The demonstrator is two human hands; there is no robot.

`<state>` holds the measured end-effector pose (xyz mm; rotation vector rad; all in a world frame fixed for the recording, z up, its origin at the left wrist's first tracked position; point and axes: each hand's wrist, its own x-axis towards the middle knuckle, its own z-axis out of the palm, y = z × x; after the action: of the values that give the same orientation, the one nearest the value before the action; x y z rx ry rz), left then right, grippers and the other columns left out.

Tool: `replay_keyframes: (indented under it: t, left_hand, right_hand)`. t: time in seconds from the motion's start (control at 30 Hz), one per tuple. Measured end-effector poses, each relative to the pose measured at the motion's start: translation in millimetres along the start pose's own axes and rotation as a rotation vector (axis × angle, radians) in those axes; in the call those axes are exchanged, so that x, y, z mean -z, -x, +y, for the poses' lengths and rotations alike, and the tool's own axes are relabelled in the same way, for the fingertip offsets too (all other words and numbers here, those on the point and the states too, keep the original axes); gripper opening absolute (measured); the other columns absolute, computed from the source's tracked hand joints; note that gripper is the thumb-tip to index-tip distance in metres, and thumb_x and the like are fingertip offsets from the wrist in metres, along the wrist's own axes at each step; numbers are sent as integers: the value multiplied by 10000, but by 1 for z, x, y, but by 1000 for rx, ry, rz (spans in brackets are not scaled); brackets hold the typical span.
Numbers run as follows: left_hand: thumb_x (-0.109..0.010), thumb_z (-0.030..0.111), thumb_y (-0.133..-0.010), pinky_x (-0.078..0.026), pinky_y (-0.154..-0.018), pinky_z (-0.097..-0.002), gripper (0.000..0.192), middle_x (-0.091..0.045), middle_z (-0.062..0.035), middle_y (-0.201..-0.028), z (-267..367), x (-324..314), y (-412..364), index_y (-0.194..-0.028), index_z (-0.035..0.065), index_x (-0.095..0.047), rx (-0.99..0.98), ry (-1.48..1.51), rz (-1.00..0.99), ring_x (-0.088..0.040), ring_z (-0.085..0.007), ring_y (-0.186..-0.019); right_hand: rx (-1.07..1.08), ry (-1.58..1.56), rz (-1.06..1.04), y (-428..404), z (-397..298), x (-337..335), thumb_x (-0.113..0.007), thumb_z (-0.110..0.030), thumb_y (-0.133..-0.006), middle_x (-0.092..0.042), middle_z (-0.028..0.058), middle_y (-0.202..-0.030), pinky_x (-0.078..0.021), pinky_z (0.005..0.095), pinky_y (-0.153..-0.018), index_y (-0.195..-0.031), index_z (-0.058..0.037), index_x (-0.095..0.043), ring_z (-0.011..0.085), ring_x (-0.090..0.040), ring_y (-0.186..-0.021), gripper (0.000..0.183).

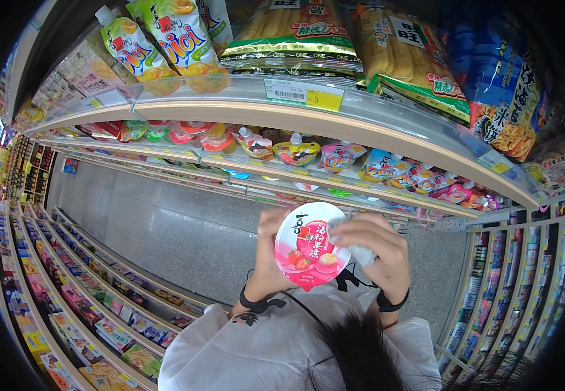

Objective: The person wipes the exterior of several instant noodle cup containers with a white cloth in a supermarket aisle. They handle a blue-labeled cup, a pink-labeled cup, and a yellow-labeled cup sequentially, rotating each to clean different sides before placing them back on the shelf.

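A jelly cup (307, 278) with a white and pink printed lid, showing strawberries, faces the camera in front of my chest. My left hand (269, 244) grips it from the left, the fingers behind the lid. On the right, my right hand (378, 242) holds a crumpled grey-white cloth (360, 254) against the lid's right edge. Both wrists wear black bands. Whatever lies under the cup is hidden by its lid.
Ahead, a shelf edge (243, 108) carries pouch drinks (180, 44) and bagged rice crackers (292, 34). Lower shelves hold jelly pouches (296, 150) and cups. Shelves of packaged snacks (111, 337) stand at left, more racks (502, 293) at right. Grey floor (165, 220) shows between them.
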<state>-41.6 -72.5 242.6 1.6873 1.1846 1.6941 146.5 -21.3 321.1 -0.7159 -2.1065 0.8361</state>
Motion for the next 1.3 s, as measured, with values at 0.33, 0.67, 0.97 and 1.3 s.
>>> replay_keyframes:
  t: [0.33,0.67,0.97,1.3]
  left_hand:
    - [-910,194,-521,-406,-929,-381,927,-436,-173,-1195,-1,-1,4,-1229,62,-327,64,-15,-45,-472,-270,-1105]
    - [-834,353,-630,-363,-1022,-357,1068,-325,-122,-1266,-4,-1,-2,-1376,55,-130,529,522,250,-430,-215,-1188]
    - [-781,480,-685,-369,-958,-321,830,-358,-57,-1122,-4,-9,1,-1210,66,-290,457,511,343,-429,-163,-1096]
    - [-772,503,-695,-402,-922,-320,775,-399,-51,-1072,3,-5,3,-1148,80,-307,452,612,354,-472,-150,-1035]
  right_hand:
    - [125,-331,-183,8,4,-8,-655,-37,-664,-656,116,-1034,-482,393,-856,-931,-24,-659,278,-616,-964,267]
    - [-55,112,674,14,-1,-27,-768,33,-653,-666,152,-957,-503,354,-787,-835,-35,-610,268,-642,-879,251]
    - [131,30,490,3,-7,-63,-726,5,-642,-657,132,-975,-519,353,-745,-926,-28,-674,284,-640,-859,290]
    - [203,11,513,2,0,-72,-711,-20,-643,-656,143,-940,-523,365,-740,-896,-20,-667,299,-643,-836,257]
